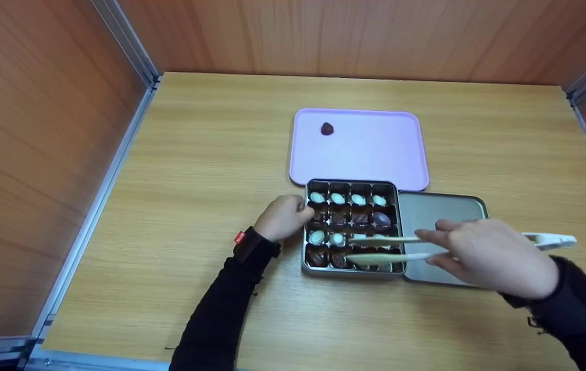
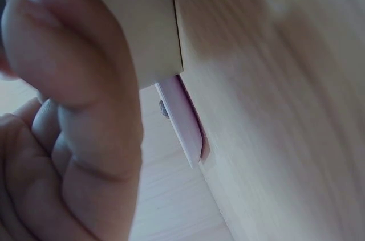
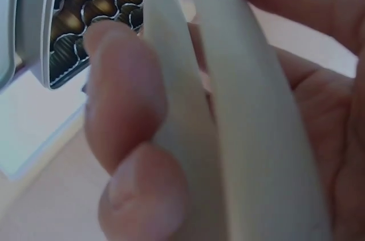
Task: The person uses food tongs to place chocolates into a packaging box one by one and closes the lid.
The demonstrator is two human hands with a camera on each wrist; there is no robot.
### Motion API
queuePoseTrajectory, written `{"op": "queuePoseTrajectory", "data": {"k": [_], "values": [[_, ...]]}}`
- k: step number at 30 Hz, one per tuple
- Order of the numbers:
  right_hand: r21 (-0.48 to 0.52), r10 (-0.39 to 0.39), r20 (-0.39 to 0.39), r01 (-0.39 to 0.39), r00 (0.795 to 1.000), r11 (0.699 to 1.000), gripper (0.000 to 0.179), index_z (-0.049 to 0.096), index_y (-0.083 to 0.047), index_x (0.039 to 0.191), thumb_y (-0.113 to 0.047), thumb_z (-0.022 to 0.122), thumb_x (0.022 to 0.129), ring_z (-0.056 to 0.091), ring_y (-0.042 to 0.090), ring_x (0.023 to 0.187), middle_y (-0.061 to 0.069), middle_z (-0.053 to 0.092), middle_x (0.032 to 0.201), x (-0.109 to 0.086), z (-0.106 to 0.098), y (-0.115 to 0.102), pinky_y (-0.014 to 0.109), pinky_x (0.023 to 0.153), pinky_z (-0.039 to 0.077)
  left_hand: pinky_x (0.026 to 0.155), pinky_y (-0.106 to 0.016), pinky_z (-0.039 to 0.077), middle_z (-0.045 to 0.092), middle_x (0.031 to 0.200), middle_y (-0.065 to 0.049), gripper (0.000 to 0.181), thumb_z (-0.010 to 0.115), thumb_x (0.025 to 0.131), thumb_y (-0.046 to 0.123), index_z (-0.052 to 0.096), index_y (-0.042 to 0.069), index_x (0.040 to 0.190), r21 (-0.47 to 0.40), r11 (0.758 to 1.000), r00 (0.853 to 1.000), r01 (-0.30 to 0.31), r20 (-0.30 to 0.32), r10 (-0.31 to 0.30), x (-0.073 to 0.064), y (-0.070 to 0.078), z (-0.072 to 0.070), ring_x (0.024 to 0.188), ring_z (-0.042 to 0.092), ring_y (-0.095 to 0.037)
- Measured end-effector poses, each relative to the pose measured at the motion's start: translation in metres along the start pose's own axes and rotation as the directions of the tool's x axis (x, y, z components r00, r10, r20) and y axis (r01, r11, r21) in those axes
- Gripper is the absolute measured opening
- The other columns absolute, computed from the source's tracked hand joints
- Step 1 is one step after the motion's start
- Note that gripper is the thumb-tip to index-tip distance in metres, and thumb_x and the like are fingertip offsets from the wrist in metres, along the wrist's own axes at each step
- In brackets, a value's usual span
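Note:
A metal tin [image 1: 350, 274] holds rows of pale and dark chocolates in a dark divided insert. At its left rim, my left hand [image 1: 281, 216] grips the wall with curled fingers, the thumb side over the edge. My right hand [image 1: 499, 252] holds pale tongs [image 1: 550, 240] from the right. The two arms of the tongs are apart, their tips over the lower two rows, covering some chocolates there. In the right wrist view, fingers and thumb lie on either side of the tongs [image 3: 251, 110]. A dark chocolate [image 1: 327, 129] lies alone on the purple tray [image 1: 375, 154].
The tray sits directly behind the tin, its front edge close against it. To the tin's right lies a flat grey metal lid [image 1: 442, 206], partly under my right hand. Wooden panels [image 1: 349, 38] with metal frames stand around the table [image 1: 210, 134].

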State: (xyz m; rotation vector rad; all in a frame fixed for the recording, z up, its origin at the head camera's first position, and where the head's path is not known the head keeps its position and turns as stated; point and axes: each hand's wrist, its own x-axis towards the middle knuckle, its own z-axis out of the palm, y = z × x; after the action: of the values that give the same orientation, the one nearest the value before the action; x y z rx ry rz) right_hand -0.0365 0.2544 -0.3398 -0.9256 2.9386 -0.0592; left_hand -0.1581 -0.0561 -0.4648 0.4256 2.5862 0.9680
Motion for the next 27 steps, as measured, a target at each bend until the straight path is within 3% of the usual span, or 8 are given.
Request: {"op": "queuePoseTrajectory", "data": {"k": [3, 8, 12, 16, 22, 27], "values": [[0.108, 0.033, -0.011, -0.032, 0.999, 0.994, 0.040, 0.069, -0.009, 0.120, -0.027, 0.074, 0.084, 0.035, -0.003, 0.049, -0.003, 0.061, 0.079, 0.013, -0.001, 0.013, 0.018, 0.042, 0.033, 0.055, -0.027, 0.030, 0.035, 0.061, 0.007, 0.031, 0.052, 0.086, 0.025, 0.035, 0.019, 0.061, 0.005, 1.000, 1.000, -0.005, -0.007, 0.005, -0.001, 0.000, 0.000, 0.056, 0.036, -0.013], [0.244, 0.144, -0.016, -0.135, 0.990, 0.960, 0.043, 0.063, -0.002, 0.126, -0.025, 0.067, 0.091, 0.048, 0.006, 0.056, 0.008, 0.069, 0.089, 0.049, 0.006, 0.037, 0.024, 0.050, 0.041, 0.055, -0.027, 0.029, 0.036, 0.061, 0.007, 0.030, 0.053, 0.086, 0.024, 0.037, 0.019, 0.060, 0.020, 1.000, 1.000, -0.020, -0.021, 0.021, -0.001, -0.002, 0.001, 0.056, 0.037, -0.012], [0.301, 0.229, 0.004, -0.219, 0.974, 0.928, 0.030, 0.067, 0.000, 0.111, -0.023, 0.064, 0.092, 0.048, 0.015, 0.057, 0.006, 0.063, 0.075, 0.088, 0.022, 0.060, 0.030, 0.051, 0.038, 0.055, -0.027, 0.030, 0.036, 0.060, 0.007, 0.031, 0.052, 0.086, 0.024, 0.036, 0.018, 0.060, 0.020, 1.000, 1.000, -0.017, -0.023, 0.018, -0.002, -0.002, 0.002, 0.056, 0.037, -0.013], [0.299, 0.278, 0.037, -0.276, 0.960, 0.914, 0.020, 0.062, -0.003, 0.090, -0.023, 0.063, 0.092, 0.045, 0.020, 0.057, 0.005, 0.051, 0.066, 0.123, 0.040, 0.078, 0.035, 0.052, 0.034, 0.055, -0.027, 0.031, 0.037, 0.061, 0.006, 0.030, 0.052, 0.087, 0.025, 0.037, 0.018, 0.062, 0.012, 1.000, 1.000, -0.003, -0.010, 0.003, -0.002, 0.000, 0.004, 0.057, 0.038, -0.013], [0.252, 0.365, 0.092, -0.376, 0.927, 0.892, 0.026, 0.064, 0.001, 0.092, -0.025, 0.064, 0.091, 0.051, 0.029, 0.069, 0.013, 0.059, 0.076, 0.161, 0.054, 0.088, 0.047, 0.068, 0.042, 0.055, -0.027, 0.032, 0.038, 0.062, 0.006, 0.030, 0.053, 0.088, 0.026, 0.038, 0.018, 0.063, 0.015, 1.000, 1.000, -0.003, 0.000, 0.003, -0.002, 0.003, 0.007, 0.057, 0.039, -0.013], [0.219, 0.410, 0.122, -0.428, 0.904, 0.877, 0.029, 0.063, 0.001, 0.091, -0.027, 0.063, 0.092, 0.054, 0.031, 0.073, 0.015, 0.060, 0.079, 0.183, 0.058, 0.084, 0.050, 0.073, 0.045, 0.055, -0.027, 0.032, 0.037, 0.061, 0.006, 0.031, 0.054, 0.088, 0.028, 0.039, 0.018, 0.063, 0.007, 1.000, 1.000, 0.003, 0.012, -0.003, -0.003, 0.006, 0.010, 0.057, 0.040, -0.013]]}}
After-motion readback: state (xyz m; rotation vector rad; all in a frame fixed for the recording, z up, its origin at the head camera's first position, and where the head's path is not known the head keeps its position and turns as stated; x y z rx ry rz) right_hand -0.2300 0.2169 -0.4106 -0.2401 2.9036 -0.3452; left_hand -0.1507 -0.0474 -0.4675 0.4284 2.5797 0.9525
